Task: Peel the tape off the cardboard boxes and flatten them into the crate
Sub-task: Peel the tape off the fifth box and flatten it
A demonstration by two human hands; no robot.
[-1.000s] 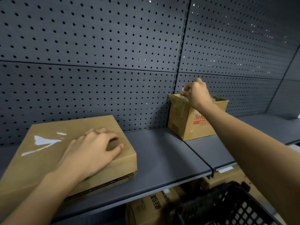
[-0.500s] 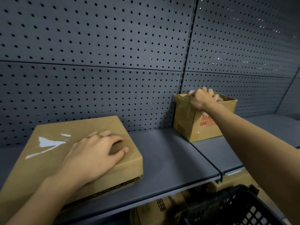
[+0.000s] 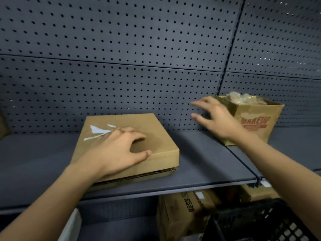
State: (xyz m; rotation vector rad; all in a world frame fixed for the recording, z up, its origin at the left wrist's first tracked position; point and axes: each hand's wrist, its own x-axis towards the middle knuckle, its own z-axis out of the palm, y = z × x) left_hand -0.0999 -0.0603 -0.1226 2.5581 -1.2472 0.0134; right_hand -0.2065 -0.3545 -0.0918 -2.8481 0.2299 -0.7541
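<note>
While under left hand [image 3: 118, 150], flat box [image 3: 139, 121] apart from right hand [image 3: 218, 119].

Red letters on the open box [image 3: 254, 132] upon the shelf [image 3: 199, 162] read "MAKEUP" — the print on the carton [image 3: 184, 211] below that shelf is too blurred to read.

**One camera, worn on the head**

There is just one camera, and it sits on the person's head. It looks forward and a bit down, from just in front of the shelf [image 3: 199, 162]. The shelf runs across the middle of the picture, and the wall with holes [image 3: 121, 75] fills the whole top. The camera is close: both arms reach in from the bottom corners, the left hand [image 3: 118, 150] near the middle, the right hand [image 3: 217, 119] by the shelf's back edge. Below the front edge, bottom right, it catches the black crate [image 3: 251, 221].
</note>
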